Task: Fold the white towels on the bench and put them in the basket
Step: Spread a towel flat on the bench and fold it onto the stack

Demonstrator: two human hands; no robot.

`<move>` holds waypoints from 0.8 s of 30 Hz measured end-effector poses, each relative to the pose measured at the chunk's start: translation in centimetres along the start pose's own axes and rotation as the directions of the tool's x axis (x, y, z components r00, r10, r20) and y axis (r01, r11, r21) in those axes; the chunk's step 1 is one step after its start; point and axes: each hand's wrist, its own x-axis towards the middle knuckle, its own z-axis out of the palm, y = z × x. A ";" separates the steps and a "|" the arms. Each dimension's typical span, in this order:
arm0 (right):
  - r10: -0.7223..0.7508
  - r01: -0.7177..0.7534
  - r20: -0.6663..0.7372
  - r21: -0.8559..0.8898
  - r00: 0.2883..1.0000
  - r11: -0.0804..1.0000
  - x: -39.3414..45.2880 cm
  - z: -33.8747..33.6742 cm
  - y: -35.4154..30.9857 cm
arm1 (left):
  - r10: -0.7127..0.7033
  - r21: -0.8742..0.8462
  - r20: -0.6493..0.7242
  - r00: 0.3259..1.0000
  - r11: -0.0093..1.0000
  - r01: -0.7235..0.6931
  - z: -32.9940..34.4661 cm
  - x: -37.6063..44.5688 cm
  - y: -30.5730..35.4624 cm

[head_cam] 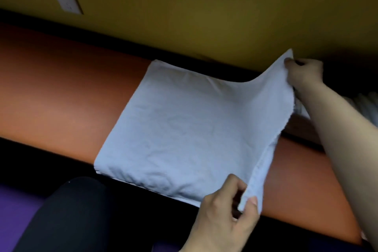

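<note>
towel [180,129] first: we have one white towel spread across the orange bench [61,92], already doubled by the look of the thick left edge, and it lies flat except along its right side. our right hand [304,73] pinches the far right corner and lifts it off the bench toward the wall, while our left hand [227,208] pinches the near right corner between thumb and fingers, just past the front edge of the bench. the two hands are well apart, one at each end of the same edge, both clamped on cloth. we judge that we hold it this way so the whole right edge rises together and can be carried over to the left edge for the next fold; gripping both corners keeps the edge straight and stops the layers from sliding. the rest of the towel stays on the bench because the padded top gives a flat base to crease against.

beyond the right forearm there is something pale and ribbed [366,106], too hidden to name; we cannot tell whether it is the basket or more towels.

the bench runs along a mustard yellow wall [204,6] with a dark strip at its foot, and a white wall socket [67,1] sits up on the left. below us a dark trouser knee [67,215] shows over a purple floor [12,210].
</note>
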 end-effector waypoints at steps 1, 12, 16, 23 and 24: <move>-0.010 0.010 0.011 0.019 1.000 1.000 -0.5 1.2 -0.8 | -0.011 0.000 -0.040 0.999 1.000 0.011 -1.3 -0.3 -0.3; -0.033 0.007 0.231 0.112 0.972 0.994 -7.0 18.7 -9.2 | -0.357 -0.063 -0.481 0.801 0.925 0.374 -15.8 -2.0 -4.1; -0.045 0.027 0.279 0.068 0.959 0.997 -8.3 24.4 -11.1 | -0.487 -0.108 -0.511 0.708 0.854 0.509 -19.5 -1.9 -6.0; 0.006 -0.042 0.369 0.090 0.929 0.995 -10.9 29.2 -10.6 | -0.607 -0.003 -0.430 0.669 0.742 0.671 -22.0 -0.4 -7.8; -0.008 -0.050 0.400 0.135 0.916 0.990 -11.5 29.3 -10.3 | -0.611 0.048 -0.421 0.670 0.723 0.689 -22.2 -0.1 -8.2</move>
